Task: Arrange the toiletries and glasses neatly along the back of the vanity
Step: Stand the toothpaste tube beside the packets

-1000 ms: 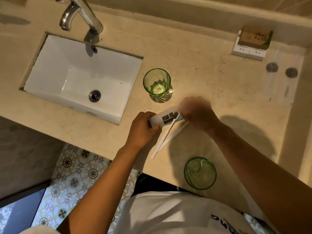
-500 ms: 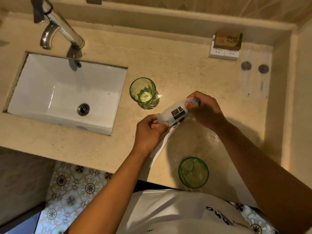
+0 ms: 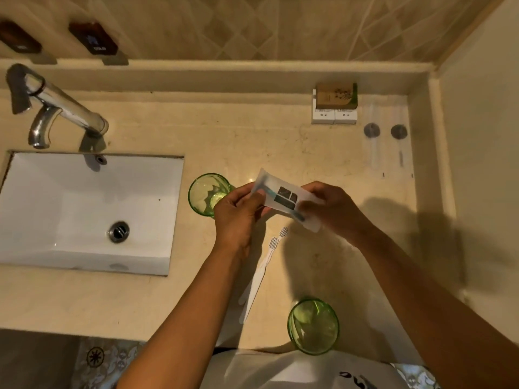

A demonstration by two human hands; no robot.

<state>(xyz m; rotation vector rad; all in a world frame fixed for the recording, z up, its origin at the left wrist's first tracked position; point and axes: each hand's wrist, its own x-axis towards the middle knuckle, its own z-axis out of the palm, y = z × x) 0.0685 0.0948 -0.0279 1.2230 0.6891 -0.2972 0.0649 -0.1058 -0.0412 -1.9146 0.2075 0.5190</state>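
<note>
Both hands hold 1 small white packet (image 3: pixel 283 199) in the air above the middle of the table (image 3: pixel 252 141). The left hand (image 3: pixel 238 211) pinches its upper-left end; the right hand (image 3: pixel 334 209) grips the lower-right end, fingers closed over it.

The risks, as I judge them: the left hand sits just beside, and partly in front of, the green glass (image 3: pixel 206 193) near the sink (image 3: pixel 90 209), so a careless swing could knock it over or into the basin. The second green glass (image 3: pixel 313 325) stands at the very front edge, close to the person's body, and a lowered forearm could push it off. The 2 white toothbrushes (image 3: pixel 262 272) lie loose below the hands and could be swept aside.

The packet is a soft, translucent white sachet with dark squares printed on it and a thin teal item showing through. At the back, small boxes (image 3: pixel 334 103) already sit against the ledge.
</note>
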